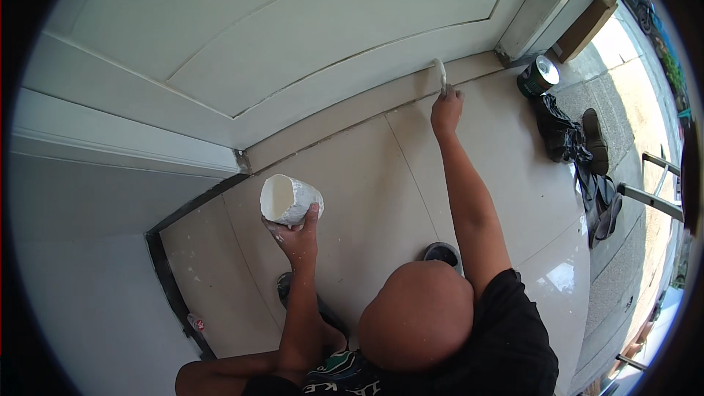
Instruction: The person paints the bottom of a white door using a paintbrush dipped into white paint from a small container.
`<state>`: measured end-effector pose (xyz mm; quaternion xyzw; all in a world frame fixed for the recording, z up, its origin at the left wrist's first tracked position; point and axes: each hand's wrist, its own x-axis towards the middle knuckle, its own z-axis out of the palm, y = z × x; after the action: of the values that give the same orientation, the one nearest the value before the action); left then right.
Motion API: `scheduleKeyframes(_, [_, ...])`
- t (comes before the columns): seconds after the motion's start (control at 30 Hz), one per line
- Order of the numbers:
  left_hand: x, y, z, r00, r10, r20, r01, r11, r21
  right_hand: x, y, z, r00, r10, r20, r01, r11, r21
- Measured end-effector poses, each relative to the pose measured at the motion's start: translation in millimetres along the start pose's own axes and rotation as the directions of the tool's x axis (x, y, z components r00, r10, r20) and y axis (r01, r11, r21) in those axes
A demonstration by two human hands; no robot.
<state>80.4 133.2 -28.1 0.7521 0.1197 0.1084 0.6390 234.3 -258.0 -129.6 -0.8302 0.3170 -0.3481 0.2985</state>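
Right fingers: clenched round the handle of a small paintbrush with pale bristles; right hand at full reach, arm straight out toward the door foot
Brush tip: bristles touching the seam where the cream-white panelled door meets the beige threshold strip; exact contact point too small to resolve
Left fingers: grasping a paint-smeared white plastic cup from below, thumb up its near side; left hand spattered with white; cup tilted with its mouth toward the door, inside coated in pale paint; fill level cannot be told
Cup position: held in the air above the pale glossy floor tiles, well apart from the brush, nearer the door's left end
Progress, door face: judged already coated; panels and lower rail read as even cream with no bare patches showing
Progress, bottom edge: judged the step in hand; brush sits toward the right end of the rail, so little of the edge appears left beyond it; whether the stretch to the left is finished cannot be told
Left to do, as far as shown: the short run to the door frame post; frame itself looks pale, wet or dry unclear
Surroundings: open green paint tin with shiny lid on the tiles by the frame; crumpled black plastic bag just beside it; dark sandals near the bag; metal ladder legs at the right rim
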Motion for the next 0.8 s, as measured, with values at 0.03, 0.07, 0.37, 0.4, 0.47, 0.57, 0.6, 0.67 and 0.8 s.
scheduleKeyframes(0.03, [0.3, -3.0, 0.6, 1.000, -0.016, 0.002, 0.016, 0.999, -0.033, -3.7, -1.9, 6.5, 0.997, 0.010, 0.083, -0.010, 1.000, 0.005])
scheduleKeyframes(0.07, [2.2, -5.1, -1.4, 1.000, -0.030, 0.005, 0.031, 0.998, -0.058, -17.4, -20.7, 15.3, 0.985, 0.026, 0.169, -0.028, 1.000, 0.011])
scheduleKeyframes(0.37, [-6.9, -6.6, 17.1, 0.998, -0.036, 0.046, 0.037, 0.999, -0.018, -75.3, -57.2, 33.1, 0.777, -0.410, 0.477, 0.294, 0.908, 0.300])
scheduleKeyframes(0.4, [-8.2, -5.2, 19.5, 0.998, -0.036, 0.045, 0.037, 0.999, -0.020, -52.9, -46.8, 25.1, 0.806, -0.407, 0.431, 0.331, 0.912, 0.243])
scheduleKeyframes(0.47, [-8.8, -2.4, 21.1, 0.998, -0.023, 0.059, 0.025, 0.999, -0.024, -12.1, -24.7, 1.1, 0.835, -0.359, 0.418, 0.340, 0.933, 0.120])
scheduleKeyframes(0.57, [-8.4, -7.8, 25.2, 0.998, -0.012, 0.058, 0.014, 0.999, -0.034, -1.7, -11.9, -16.8, 0.915, -0.311, 0.258, 0.292, 0.950, 0.110])
scheduleKeyframes(0.6, [-6.9, -9.2, 24.5, 0.999, -0.017, 0.033, 0.019, 0.999, -0.035, -7.0, -25.9, -22.8, 0.905, -0.327, 0.272, 0.304, 0.945, 0.124])
scheduleKeyframes(0.67, [-3.2, -15.1, 29.4, 0.997, 0.037, 0.074, -0.040, 0.999, 0.034, -13.5, -54.1, -54.1, 0.809, -0.386, 0.444, 0.268, 0.914, 0.305])
scheduleKeyframes(0.8, [6.1, -13.2, 64.3, 0.974, 0.190, 0.127, -0.201, 0.977, 0.078, 14.6, -155.9, -171.3, 0.553, -0.285, 0.783, 0.138, 0.958, 0.251])
